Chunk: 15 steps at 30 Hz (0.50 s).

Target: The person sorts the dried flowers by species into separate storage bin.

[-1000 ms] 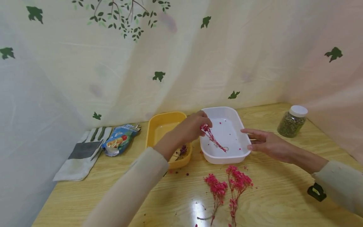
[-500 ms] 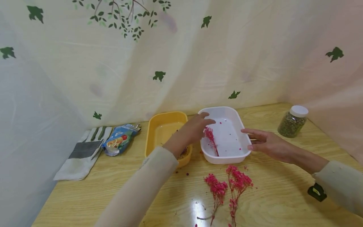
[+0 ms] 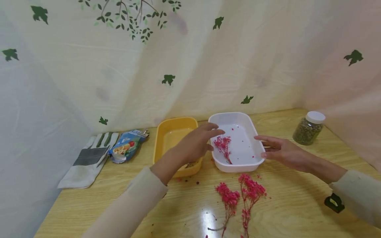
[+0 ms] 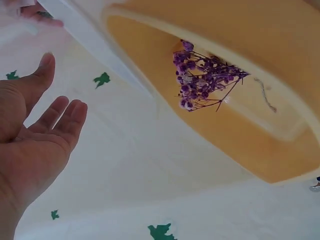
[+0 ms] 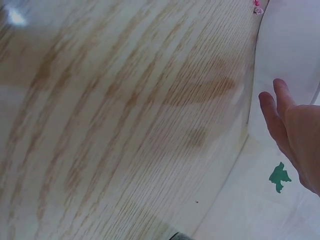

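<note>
In the head view, a small bunch of pink dried flowers (image 3: 223,147) lies inside the left part of the white basin (image 3: 242,168). My left hand (image 3: 194,142) hovers over the basin's left rim, fingers spread, holding nothing. Extended fingers of my right hand (image 3: 282,153) touch the basin's right wall; the right wrist view shows two of them straight against the white side (image 5: 287,45). To the left stands a yellow basin (image 3: 159,142), partly hidden by my left arm. Purple dried flowers (image 4: 202,80) lie in it, plain in the left wrist view.
Two pink flower bunches, one on the left (image 3: 228,196) and one on the right (image 3: 251,191), lie before the white basin. A lidded jar (image 3: 308,129) stands right. Gloves (image 3: 90,162) and a blue packet (image 3: 127,145) lie left. A curtain (image 3: 190,59) closes off the back.
My left hand has let go of the pink dried flowers, which now lie spread in the white basin. It has drawn slightly back left. My right hand stays at the basin's side.
</note>
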{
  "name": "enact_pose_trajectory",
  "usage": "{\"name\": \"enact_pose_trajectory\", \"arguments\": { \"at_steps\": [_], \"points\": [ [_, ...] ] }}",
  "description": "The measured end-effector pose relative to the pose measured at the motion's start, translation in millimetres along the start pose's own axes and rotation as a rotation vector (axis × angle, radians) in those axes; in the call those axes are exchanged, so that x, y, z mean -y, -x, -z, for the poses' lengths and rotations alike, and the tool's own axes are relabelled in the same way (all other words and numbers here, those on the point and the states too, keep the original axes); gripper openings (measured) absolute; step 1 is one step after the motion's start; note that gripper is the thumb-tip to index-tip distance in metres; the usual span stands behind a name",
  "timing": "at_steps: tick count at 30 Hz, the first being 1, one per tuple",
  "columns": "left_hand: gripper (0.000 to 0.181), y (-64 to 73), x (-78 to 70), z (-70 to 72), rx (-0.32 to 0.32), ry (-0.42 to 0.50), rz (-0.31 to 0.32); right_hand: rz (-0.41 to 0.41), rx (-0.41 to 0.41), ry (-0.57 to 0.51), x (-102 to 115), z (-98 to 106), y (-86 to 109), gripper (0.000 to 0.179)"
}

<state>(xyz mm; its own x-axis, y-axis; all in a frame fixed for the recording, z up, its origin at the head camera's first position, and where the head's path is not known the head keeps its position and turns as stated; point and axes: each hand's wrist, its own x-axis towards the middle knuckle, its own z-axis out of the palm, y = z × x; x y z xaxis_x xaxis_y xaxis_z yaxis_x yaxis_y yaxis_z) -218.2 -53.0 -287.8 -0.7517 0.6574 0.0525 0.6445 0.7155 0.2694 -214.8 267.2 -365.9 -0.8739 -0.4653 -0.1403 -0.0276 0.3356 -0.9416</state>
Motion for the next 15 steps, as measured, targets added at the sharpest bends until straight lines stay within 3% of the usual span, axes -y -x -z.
{"name": "enact_pose_trajectory", "arguments": {
  "at_steps": [4,10,15],
  "points": [
    [0.055,20.4,-9.9,0.4,-0.012,0.031,-0.083,0.006,0.001,-0.007,-1,0,-0.7,0.070],
    [0.049,38.3,-28.5,-17.1,-0.030,-0.020,-0.291,0.020,0.003,-0.005,0,-1,-0.3,0.069],
    [0.055,47.4,-38.2,-36.6,0.073,-0.017,-0.312,0.027,0.012,-0.002,-1,-1,-0.9,0.068]
  ]
}}
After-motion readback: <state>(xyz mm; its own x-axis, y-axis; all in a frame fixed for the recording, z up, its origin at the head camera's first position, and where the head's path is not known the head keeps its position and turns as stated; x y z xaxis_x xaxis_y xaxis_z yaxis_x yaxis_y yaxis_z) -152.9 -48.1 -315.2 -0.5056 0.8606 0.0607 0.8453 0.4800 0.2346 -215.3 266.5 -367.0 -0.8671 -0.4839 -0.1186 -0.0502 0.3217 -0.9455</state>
